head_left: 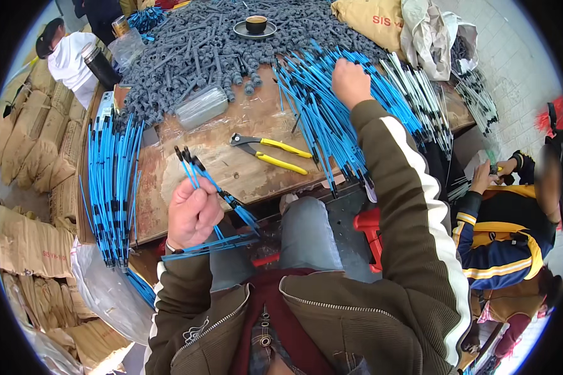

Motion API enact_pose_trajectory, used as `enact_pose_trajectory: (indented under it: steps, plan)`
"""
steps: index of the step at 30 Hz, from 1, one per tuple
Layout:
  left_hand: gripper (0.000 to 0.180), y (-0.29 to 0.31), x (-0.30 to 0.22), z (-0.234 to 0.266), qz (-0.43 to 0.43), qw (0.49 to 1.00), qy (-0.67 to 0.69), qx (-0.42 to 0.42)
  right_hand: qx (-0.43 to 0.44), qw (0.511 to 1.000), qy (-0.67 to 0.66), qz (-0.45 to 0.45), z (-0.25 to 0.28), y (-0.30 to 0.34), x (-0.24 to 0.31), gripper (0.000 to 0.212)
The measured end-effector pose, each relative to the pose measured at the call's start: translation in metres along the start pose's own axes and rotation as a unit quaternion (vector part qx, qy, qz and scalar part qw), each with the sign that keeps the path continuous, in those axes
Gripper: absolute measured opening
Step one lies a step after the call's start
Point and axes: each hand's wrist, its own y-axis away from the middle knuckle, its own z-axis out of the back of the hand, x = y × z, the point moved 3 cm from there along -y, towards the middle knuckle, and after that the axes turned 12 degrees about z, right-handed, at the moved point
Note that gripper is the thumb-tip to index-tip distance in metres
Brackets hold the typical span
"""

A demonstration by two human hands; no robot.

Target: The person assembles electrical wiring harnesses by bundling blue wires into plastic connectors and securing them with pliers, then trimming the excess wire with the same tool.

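My left hand [196, 212] is closed around a small bunch of thin blue rods [243, 214] with black ends, held above my lap in front of the table's edge. Some of the rods stick up past the fingers and others point down to the right. My right hand [350, 81] reaches over a wide pile of similar blue rods [319, 100] on the right of the table. Its fingers are curled at the pile; what they grip is hidden. Between my hands lie pliers [272, 152] with yellow handles, jaws to the left.
A heap of grey plastic fittings [187, 56] covers the table's far side, with a cup [256, 25] on a saucer. A clear plastic bottle [201, 108], more blue rods [111, 181] and white rods [419, 94] lie around. Sacks stand left; a co-worker [500, 219] sits right.
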Motion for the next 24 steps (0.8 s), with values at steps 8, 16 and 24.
enact_pose_trajectory:
  steps: [8, 16, 24]
  plan:
    - [0.017, -0.033, 0.0, 0.009, 0.007, 0.956, 0.09, -0.281, -0.144, 0.865, -0.434, 0.206, 0.182, 0.027, 0.068, 0.018]
    - [0.021, -0.032, 0.008, 0.002, -0.046, 0.989, 0.078, -0.118, 0.097, 0.847, -0.457, 0.253, 0.16, 0.097, 0.158, 0.022]
    - [0.017, -0.012, 0.007, -0.014, 0.056, 0.994, 0.063, -0.066, 0.081, 0.978, -0.189, 0.043, 0.018, -0.016, 0.035, 0.019]
